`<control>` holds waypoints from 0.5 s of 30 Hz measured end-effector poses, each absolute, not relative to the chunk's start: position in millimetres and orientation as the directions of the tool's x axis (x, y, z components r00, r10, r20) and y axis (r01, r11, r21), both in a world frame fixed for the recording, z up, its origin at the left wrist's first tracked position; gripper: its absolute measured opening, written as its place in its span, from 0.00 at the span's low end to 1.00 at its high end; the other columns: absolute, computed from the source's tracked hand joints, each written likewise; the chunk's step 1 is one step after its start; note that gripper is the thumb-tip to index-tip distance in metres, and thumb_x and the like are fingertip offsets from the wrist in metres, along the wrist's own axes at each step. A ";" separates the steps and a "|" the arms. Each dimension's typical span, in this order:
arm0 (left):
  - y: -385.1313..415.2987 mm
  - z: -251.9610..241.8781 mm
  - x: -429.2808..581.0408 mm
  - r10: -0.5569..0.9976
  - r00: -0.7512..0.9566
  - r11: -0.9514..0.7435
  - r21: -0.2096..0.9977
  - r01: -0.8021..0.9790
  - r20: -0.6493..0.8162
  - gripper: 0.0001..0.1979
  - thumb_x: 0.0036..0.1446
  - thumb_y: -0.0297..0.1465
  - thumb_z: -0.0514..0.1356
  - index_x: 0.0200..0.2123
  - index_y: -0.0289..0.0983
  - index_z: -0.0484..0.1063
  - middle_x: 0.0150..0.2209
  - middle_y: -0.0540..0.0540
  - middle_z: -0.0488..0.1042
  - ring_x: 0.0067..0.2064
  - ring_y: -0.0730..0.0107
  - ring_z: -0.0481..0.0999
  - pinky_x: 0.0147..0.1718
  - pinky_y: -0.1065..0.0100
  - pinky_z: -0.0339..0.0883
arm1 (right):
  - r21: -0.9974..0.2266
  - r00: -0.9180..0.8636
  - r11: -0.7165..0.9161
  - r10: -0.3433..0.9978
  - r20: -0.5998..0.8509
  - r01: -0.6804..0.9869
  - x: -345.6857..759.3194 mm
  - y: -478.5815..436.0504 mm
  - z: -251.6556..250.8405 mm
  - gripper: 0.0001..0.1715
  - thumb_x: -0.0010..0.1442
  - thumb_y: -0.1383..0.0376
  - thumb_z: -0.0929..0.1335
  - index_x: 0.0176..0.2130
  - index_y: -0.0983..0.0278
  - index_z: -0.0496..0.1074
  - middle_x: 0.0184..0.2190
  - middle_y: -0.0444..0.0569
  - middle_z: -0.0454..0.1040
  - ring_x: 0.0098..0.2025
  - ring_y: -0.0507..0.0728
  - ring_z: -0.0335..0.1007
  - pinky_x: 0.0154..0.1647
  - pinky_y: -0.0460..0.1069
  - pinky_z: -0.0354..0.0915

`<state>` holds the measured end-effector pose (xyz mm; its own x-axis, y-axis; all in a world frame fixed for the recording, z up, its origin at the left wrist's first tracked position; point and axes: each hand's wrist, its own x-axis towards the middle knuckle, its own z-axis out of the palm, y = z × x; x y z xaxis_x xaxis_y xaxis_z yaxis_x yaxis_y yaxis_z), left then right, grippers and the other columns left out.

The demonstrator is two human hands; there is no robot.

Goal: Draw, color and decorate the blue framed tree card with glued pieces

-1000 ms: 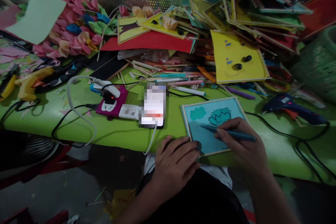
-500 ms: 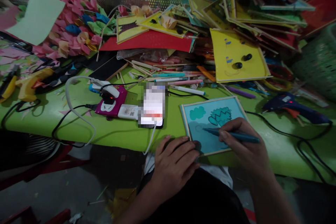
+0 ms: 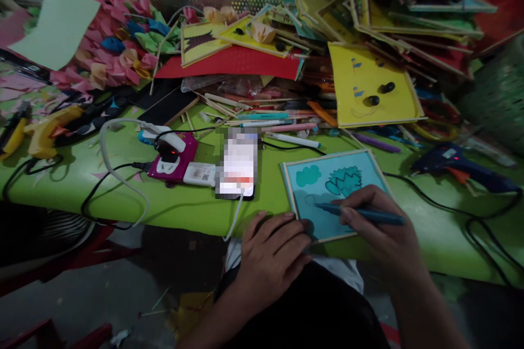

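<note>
A small light-blue framed card point(image 3: 327, 185) with teal cloud and bush shapes lies at the near edge of the green table point(image 3: 196, 207). My right hand point(image 3: 380, 232) is closed round a teal pen point(image 3: 360, 212), its tip touching the card's lower left part. My left hand point(image 3: 272, 259) rests with fingers spread and flat at the table's edge, its fingertips pressing the card's lower left corner.
A phone point(image 3: 238, 169) on a charging cable, a pink power adapter point(image 3: 174, 158) and cords lie left of the card. A blue glue gun point(image 3: 462, 166) sits to the right, a yellow one point(image 3: 45, 131) at far left. Piles of framed cards point(image 3: 372, 92), pens and paper flowers point(image 3: 114, 38) fill the back.
The pen tip has shifted slightly over the card's lower left area; my right hand moved a little with it. The left hand stays put.
</note>
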<state>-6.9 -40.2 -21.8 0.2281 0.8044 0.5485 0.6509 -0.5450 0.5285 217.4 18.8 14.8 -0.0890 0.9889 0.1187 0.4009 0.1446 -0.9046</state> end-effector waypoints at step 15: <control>-39.2 -17.7 -6.4 0.807 0.216 -0.539 0.535 0.651 0.550 0.11 0.71 0.36 0.57 0.44 0.41 0.79 0.49 0.51 0.84 0.56 0.67 0.78 0.68 0.60 0.50 | -0.994 0.103 -0.039 0.994 -0.029 0.098 214.6 15.3 24.6 0.14 0.60 0.54 0.77 0.41 0.58 0.77 0.31 0.46 0.78 0.34 0.56 0.74 0.31 0.47 0.64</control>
<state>-6.4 -39.2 -17.7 0.2156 0.8067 0.5503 0.6509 -0.5388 0.5348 214.6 15.3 24.6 0.1025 0.9943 -0.0290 0.0979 -0.0391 -0.9944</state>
